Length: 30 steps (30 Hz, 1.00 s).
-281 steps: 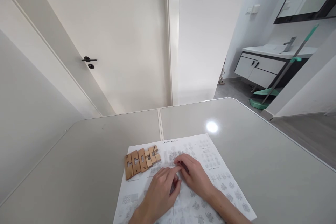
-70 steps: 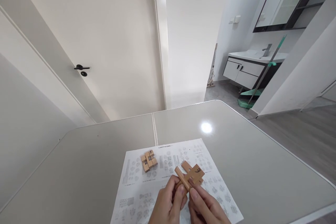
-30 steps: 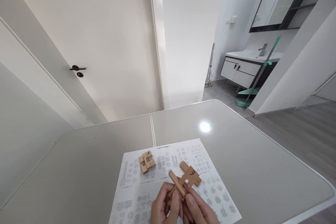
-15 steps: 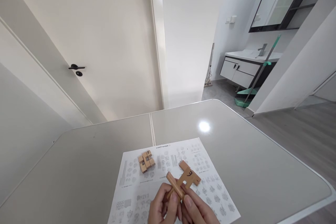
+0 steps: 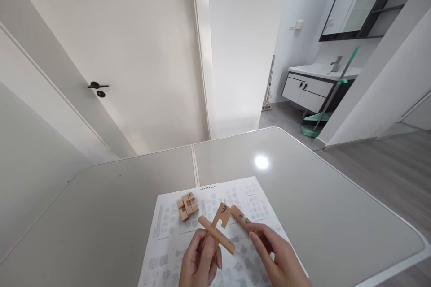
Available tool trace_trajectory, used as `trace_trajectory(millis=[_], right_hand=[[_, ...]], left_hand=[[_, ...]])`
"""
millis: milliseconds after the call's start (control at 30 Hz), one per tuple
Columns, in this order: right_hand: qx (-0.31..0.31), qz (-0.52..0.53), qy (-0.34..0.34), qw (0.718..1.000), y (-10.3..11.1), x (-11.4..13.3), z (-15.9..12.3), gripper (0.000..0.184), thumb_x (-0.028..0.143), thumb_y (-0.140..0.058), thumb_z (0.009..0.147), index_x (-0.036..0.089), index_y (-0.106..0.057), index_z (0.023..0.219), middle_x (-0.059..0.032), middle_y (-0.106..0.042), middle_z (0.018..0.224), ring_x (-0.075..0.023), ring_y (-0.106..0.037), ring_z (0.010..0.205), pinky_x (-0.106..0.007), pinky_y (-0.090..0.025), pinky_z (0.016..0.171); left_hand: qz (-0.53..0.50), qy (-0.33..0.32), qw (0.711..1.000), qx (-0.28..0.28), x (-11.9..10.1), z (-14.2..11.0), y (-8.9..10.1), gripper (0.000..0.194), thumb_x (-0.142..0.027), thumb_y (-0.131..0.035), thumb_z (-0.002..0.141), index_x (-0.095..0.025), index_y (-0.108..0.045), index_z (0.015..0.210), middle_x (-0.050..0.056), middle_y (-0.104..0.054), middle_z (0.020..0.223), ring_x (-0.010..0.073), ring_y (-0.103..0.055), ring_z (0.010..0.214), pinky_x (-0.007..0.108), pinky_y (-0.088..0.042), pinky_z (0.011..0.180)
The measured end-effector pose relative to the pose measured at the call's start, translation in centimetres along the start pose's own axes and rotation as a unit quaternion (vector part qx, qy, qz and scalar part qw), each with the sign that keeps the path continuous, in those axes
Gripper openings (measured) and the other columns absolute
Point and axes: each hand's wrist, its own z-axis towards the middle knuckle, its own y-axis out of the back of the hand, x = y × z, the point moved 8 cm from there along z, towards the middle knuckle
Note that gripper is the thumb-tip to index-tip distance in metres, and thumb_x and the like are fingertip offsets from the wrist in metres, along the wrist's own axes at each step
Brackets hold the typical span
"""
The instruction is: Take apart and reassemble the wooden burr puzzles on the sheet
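My left hand [image 5: 199, 258] pinches two wooden puzzle pieces that cross each other. One is a rounded wooden stick [image 5: 216, 234]. The other is a flat notched piece [image 5: 220, 215] with a dark mark like a 3, passing behind the stick. On the right, the fingertips of my right hand [image 5: 274, 251] close on the near end of a separate notched wooden piece [image 5: 238, 218], just over or on the paper. An assembled block puzzle [image 5: 188, 206] of small wooden cubes sits on the printed sheet [image 5: 168, 244], left of the held pieces.
The grey table [image 5: 111, 215] has a pale rim and a seam running toward the back. Beyond it are a door [image 5: 141, 54] with a black handle and, at right, a washbasin cabinet [image 5: 308, 87] with a green broom and dustpan [image 5: 311, 131].
My hands have moved apart. My right hand has let go of the crossed pieces and moved right to the loose notched piece. The crossed pieces have shifted left in my left hand.
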Motion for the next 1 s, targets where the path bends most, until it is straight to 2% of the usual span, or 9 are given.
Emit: trace_trajectory(millis=[100, 200, 333, 433, 533, 633, 733, 900, 1000], right_hand=[[0.014, -0.107, 0.053, 0.993, 0.5, -1.1, 1.0, 0.037, 0.055, -0.045, 0.1, 0.026, -0.068, 0.101, -0.0037, -0.07, 0.082, -0.0192, -0.063, 0.065, -0.027, -0.05, 0.059], [-0.001, -0.183, 0.097, 0.978, 0.6, -1.8, 1.7, 0.031, 0.047, -0.042, 0.103, 0.027, -0.067, 0.104, -0.0034, -0.069, 0.087, -0.0179, -0.066, 0.065, -0.027, -0.053, 0.06], [-0.031, -0.232, 0.106, 0.966, 0.2, -2.9, 2.2, 0.026, 0.042, -0.047, 0.101, 0.028, -0.062, 0.116, -0.0063, -0.068, 0.106, -0.0204, -0.07, 0.082, -0.029, -0.056, 0.065], [-0.022, -0.24, 0.104, 0.965, -0.4, -3.4, 2.3, 0.027, 0.04, -0.056, 0.096, 0.029, -0.06, 0.12, -0.0076, -0.066, 0.111, -0.0245, -0.068, 0.092, -0.034, -0.056, 0.071], [-0.003, -0.258, 0.103, 0.961, -1.0, -3.1, 2.4, 0.022, 0.035, -0.061, 0.093, 0.027, -0.062, 0.113, -0.0082, -0.065, 0.107, -0.0272, -0.065, 0.093, -0.038, -0.054, 0.074], [0.013, -0.274, 0.1, 0.956, -1.4, -2.7, 2.5, 0.012, 0.03, -0.059, 0.094, 0.025, -0.063, 0.104, -0.0075, -0.063, 0.1, -0.0276, -0.062, 0.09, -0.039, -0.051, 0.074], [0.02, -0.268, 0.098, 0.958, -1.7, -2.4, 2.7, 0.011, 0.029, -0.056, 0.095, 0.024, -0.062, 0.102, -0.0079, -0.063, 0.098, -0.0275, -0.06, 0.089, -0.04, -0.049, 0.076], [0.028, -0.232, 0.092, 0.968, -1.9, -2.3, 2.9, 0.019, 0.03, -0.048, 0.099, 0.024, -0.061, 0.087, -0.0072, -0.064, 0.088, -0.0263, -0.058, 0.082, -0.037, -0.044, 0.071], [0.021, -0.152, 0.062, 0.986, -1.1, -2.0, 3.0, 0.024, 0.04, -0.052, 0.099, 0.025, -0.062, 0.084, -0.0049, -0.063, 0.084, -0.0235, -0.056, 0.073, -0.034, -0.04, 0.066]], left_hand=[[-0.004, 0.002, 1.0, -0.009, 0.4, 0.3, 0.5, 0.052, -0.07, -0.066, 0.082, -0.02, -0.058, 0.076, -0.006, -0.048, 0.056, 0.004, -0.022, 0.043, 0.021, -0.02, 0.046], [-0.009, 0.003, 1.0, -0.013, 0.7, 0.5, 0.8, 0.051, -0.069, -0.068, 0.082, -0.019, -0.058, 0.077, -0.008, -0.046, 0.055, 0.0035, -0.021, 0.043, 0.02, -0.019, 0.047], [-0.011, 0.002, 1.0, -0.013, 0.8, 0.5, 0.9, 0.052, -0.069, -0.069, 0.081, -0.019, -0.057, 0.074, -0.008, -0.045, 0.054, 0.0037, -0.021, 0.043, 0.02, -0.02, 0.047], [-0.008, 0.004, 1.0, -0.022, 0.7, 0.5, 1.1, 0.051, -0.069, -0.069, 0.081, -0.019, -0.058, 0.075, -0.008, -0.046, 0.055, 0.0041, -0.021, 0.044, 0.02, -0.021, 0.047], [-0.006, 0.008, 1.0, -0.026, 0.6, 0.6, 1.1, 0.051, -0.069, -0.069, 0.08, -0.019, -0.059, 0.075, -0.007, -0.048, 0.056, 0.0042, -0.021, 0.044, 0.02, -0.02, 0.047], [-0.005, 0.008, 1.0, -0.024, 0.6, 0.6, 1.1, 0.052, -0.07, -0.069, 0.08, -0.019, -0.059, 0.075, -0.007, -0.049, 0.056, 0.0045, -0.021, 0.044, 0.021, -0.021, 0.047], [-0.01, 0.011, 1.0, -0.021, 0.7, 0.7, 1.1, 0.052, -0.07, -0.069, 0.08, -0.019, -0.06, 0.076, -0.007, -0.049, 0.057, 0.0045, -0.021, 0.045, 0.021, -0.021, 0.048], [-0.029, 0.019, 0.999, -0.021, 1.3, 1.0, 1.4, 0.052, -0.069, -0.069, 0.081, -0.019, -0.058, 0.073, -0.006, -0.05, 0.059, 0.0043, -0.021, 0.046, 0.02, -0.022, 0.048], [-0.045, 0.024, 0.998, -0.022, 1.9, 1.4, 1.7, 0.053, -0.069, -0.067, 0.082, -0.018, -0.057, 0.07, -0.007, -0.048, 0.058, 0.0042, -0.019, 0.046, 0.02, -0.023, 0.048]])
